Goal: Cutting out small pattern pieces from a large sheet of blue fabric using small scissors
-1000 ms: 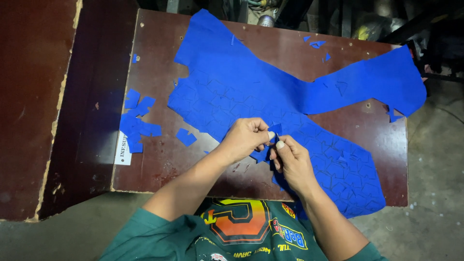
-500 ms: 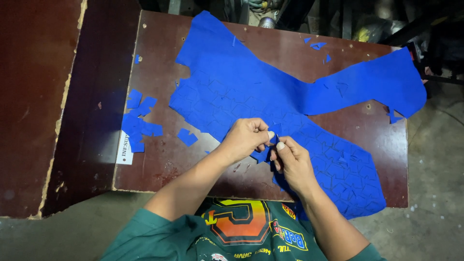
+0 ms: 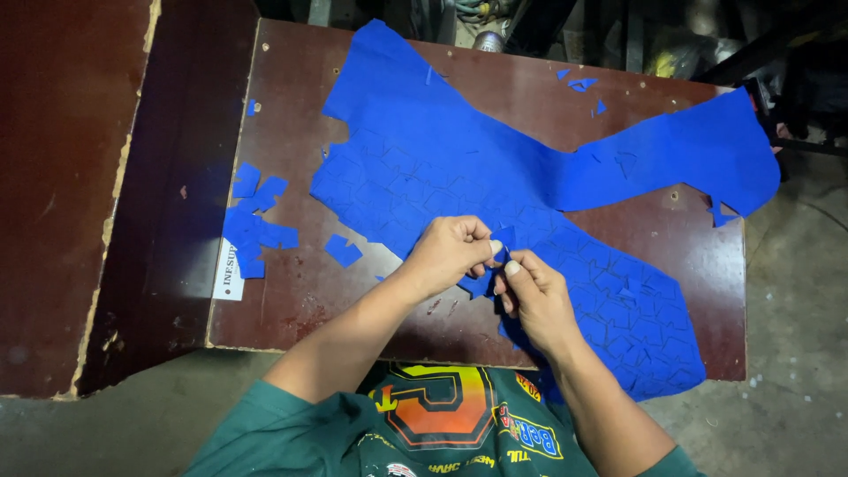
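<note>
At the near edge of the dark brown wooden table (image 3: pixel 291 300), we pinch a small cut blue piece (image 3: pixel 502 240) between left hand (image 3: pixel 450 254) and right hand (image 3: pixel 534 296), fingertips pressed together on it, above the large pre-cut blue sheet (image 3: pixel 459 177). Loose blue pieces (image 3: pixel 256 225) lie left.

A large blue sheet (image 3: pixel 495 168), scored into many small shapes, lies spread across a dark brown desk (image 3: pixel 291 300). Near the desk's front edge the left hand (image 3: pixel 450 252) and the right hand (image 3: pixel 534 296) meet, their fingertips pinching a small blue piece (image 3: pixel 505 238) at the sheet's edge. A loose pile of cut blue pieces (image 3: pixel 256 225) lies at the desk's left side, beside a white label (image 3: pixel 228 274). A few blue scraps (image 3: pixel 583 86) lie near the far edge.
</note>
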